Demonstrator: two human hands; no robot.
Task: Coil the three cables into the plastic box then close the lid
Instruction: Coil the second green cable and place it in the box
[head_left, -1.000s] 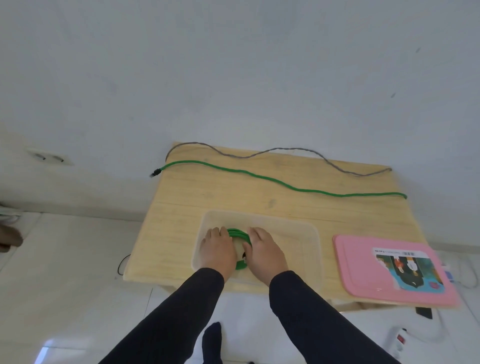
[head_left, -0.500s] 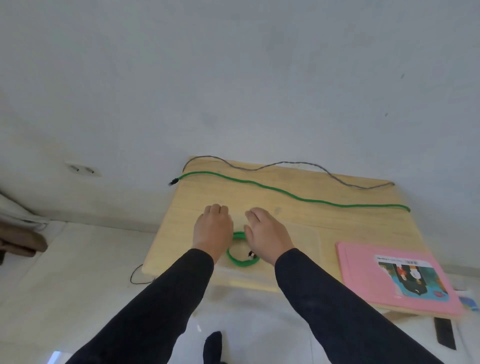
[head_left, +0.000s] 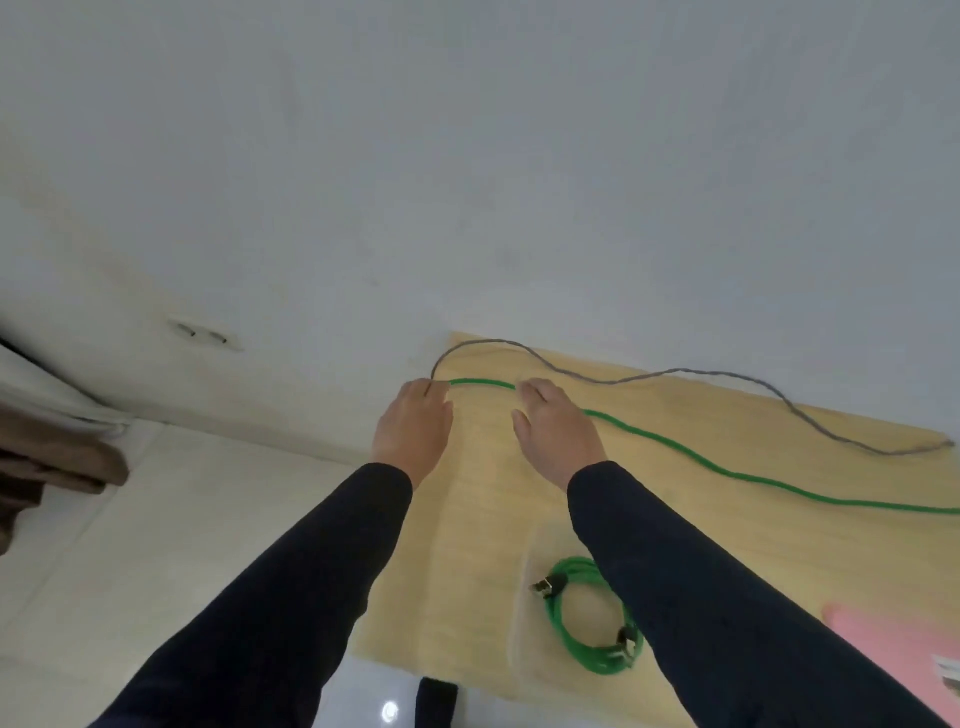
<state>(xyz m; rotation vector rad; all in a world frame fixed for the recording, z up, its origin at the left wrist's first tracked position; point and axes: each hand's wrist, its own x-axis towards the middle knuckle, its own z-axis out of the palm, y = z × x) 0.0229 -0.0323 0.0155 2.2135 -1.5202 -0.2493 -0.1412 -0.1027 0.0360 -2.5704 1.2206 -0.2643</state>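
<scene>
A long green cable (head_left: 727, 470) runs across the wooden table (head_left: 779, 571), with a grey cable (head_left: 675, 371) lying behind it near the wall. My left hand (head_left: 413, 426) grips the green cable's left end at the table's far left corner. My right hand (head_left: 558, 431) lies over the same cable a little to the right, fingers stretched and thumb spread. Another green cable (head_left: 587, 618), coiled, lies in the clear plastic box (head_left: 519, 639), whose walls barely show. The pink lid (head_left: 893, 639) rests on the table at the right, partly cut off by the frame.
A white wall stands right behind the table, with a socket (head_left: 202, 332) low at the left. Brown cloth (head_left: 52, 457) sits on the floor at the far left. A black object (head_left: 436, 696) lies on the white tiles below the table's near edge.
Both hands have left the coiled cable in the box and moved to the far left end of the long green cable. The left hand has taken hold of it.
</scene>
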